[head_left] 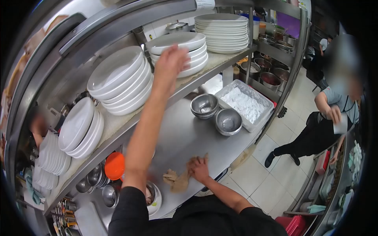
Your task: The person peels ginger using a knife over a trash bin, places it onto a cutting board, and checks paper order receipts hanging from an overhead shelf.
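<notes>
My left hand (171, 65) is raised over the shelf, in front of a stack of white dishes (177, 41). Motion smears its fingers, and I cannot tell whether they touch the rim. Down on the steel counter (179, 133), my right hand (199, 169) presses on a crumpled brown cloth (177, 181), its fingers gripping one end. Left of the cloth sits a white bowl (155, 200), partly hidden by my left sleeve.
More white plates (222, 33) and deep dishes (118, 78) line the shelf. Metal bowls (228, 121) stand beside a tray of white powder (244, 104). An orange bowl (114, 166) is below the shelf. A person in an apron (311, 129) stands in the aisle at right.
</notes>
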